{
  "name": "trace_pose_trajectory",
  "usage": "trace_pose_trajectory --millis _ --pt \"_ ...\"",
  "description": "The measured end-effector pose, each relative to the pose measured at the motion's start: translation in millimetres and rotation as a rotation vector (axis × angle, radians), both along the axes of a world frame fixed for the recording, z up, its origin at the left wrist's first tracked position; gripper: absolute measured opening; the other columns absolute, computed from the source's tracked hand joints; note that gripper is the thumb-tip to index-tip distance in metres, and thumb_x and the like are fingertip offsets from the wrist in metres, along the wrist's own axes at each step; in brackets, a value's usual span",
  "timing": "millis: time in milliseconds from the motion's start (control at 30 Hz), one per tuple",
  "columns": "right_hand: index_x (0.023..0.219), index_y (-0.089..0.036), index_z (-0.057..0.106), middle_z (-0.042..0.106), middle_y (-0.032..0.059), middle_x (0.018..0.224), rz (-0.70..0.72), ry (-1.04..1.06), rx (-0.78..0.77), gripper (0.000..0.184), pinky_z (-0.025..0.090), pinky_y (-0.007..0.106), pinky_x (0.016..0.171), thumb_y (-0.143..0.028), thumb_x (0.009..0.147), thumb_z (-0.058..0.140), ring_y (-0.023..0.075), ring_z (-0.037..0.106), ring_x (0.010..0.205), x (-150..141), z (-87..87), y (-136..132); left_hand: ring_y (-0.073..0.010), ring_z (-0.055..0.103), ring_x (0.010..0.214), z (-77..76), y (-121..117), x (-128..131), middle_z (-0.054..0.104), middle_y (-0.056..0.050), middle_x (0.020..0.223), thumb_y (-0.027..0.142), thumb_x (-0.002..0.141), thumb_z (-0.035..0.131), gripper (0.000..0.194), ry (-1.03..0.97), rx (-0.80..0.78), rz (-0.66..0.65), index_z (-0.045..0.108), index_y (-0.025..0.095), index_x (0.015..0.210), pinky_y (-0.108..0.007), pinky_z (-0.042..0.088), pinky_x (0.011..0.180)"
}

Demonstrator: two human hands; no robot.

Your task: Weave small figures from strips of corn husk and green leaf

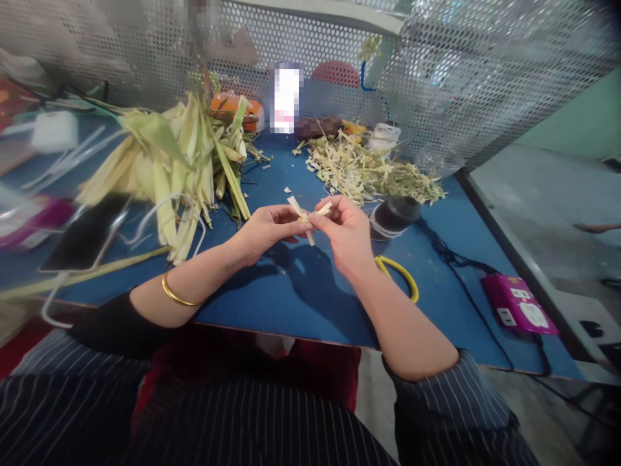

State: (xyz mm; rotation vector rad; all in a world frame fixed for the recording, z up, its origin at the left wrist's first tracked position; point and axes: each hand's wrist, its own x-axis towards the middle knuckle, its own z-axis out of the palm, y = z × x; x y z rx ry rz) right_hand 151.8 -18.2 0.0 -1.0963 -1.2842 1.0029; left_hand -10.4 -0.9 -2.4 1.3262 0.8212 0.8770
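Head view: your left hand point(272, 232) and your right hand point(343, 230) meet above the blue table point(310, 298), fingertips of both pinched on a small knot of pale husk strips point(304, 217), between the husk pile point(165, 162) and the black spool point(395, 215).

L hand point(266, 232), R hand point(347, 233) tog., both pinching.

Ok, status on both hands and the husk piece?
Left hand and right hand pinching small folded husk piece. Yellow-handled tool beside right forearm. Nothing between hands and blue tabletop.
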Motion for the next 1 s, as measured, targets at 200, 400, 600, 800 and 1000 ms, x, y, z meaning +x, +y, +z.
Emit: trace_pose_trajectory --millis 200,400,600,800,1000 --pt "0.08 -0.023 0.051 0.055 -0.0042 0.069 -0.021 -0.101 0.089 0.012 0.047 0.029 0.064 -0.022 0.075 0.062 0.0115 0.055 0.063 -0.7 -1.6 -2.5 -0.0139 0.064 0.078 -5.1 -2.3 4.7 0.069 -0.005 0.088 0.032 0.07 0.074 0.024 -0.135 -0.124 0.018 0.07 0.016 0.088 -0.029 0.049 0.076" --pt "0.074 -0.022 0.054 0.057 -0.0027 0.073 -0.187 -0.455 0.28 0.007 0.042 0.031 0.072 -0.021 0.076 0.06 0.0132 0.052 0.07 -1.7 2.1 -9.4 -0.0136 0.063 0.073 -5.7 -4.0 6.6 0.068 -0.004 0.08 0.03 0.067 0.075 0.022 -0.136 -0.146 0.078 0.068 0.014 0.08 -0.03 0.049 0.075" --pt "0.074 -0.021 0.055 0.06 -0.0019 0.074 -0.195 -0.603 0.326 0.006 0.04 0.033 0.075 -0.021 0.075 0.062 0.0144 0.052 0.073 -2.0 4.7 -10.6 -0.0115 0.062 0.07 -6.2 -4.9 7.4 0.065 -0.001 0.079 0.023 0.067 0.074 0.017 -0.182 -0.189 0.081 0.063 0.016 0.078 -0.029 0.05 0.072" --pt "0.074 -0.021 0.053 0.052 -0.0043 0.065 -0.094 -0.243 0.058 0.012 0.041 0.028 0.062 -0.024 0.073 0.064 0.0111 0.047 0.06 -2.0 -3.3 -5.2 -0.0118 0.062 0.066 -2.7 -6.3 9.4 0.064 0.0 0.072 0.023 0.069 0.071 0.018 -0.184 -0.216 0.034 0.061 0.016 0.082 -0.029 0.051 0.07" --pt "0.089 -0.022 0.058 0.056 -0.0029 0.07 0.055 -0.26 0.016 0.012 0.045 0.03 0.068 -0.025 0.078 0.061 0.0127 0.052 0.066 3.5 -4.3 -1.4 -0.0116 0.062 0.066 -1.1 -3.2 5.6 0.065 0.0 0.069 0.024 0.066 0.072 0.018 -0.153 -0.282 0.06 0.061 0.016 0.078 -0.029 0.05 0.072"
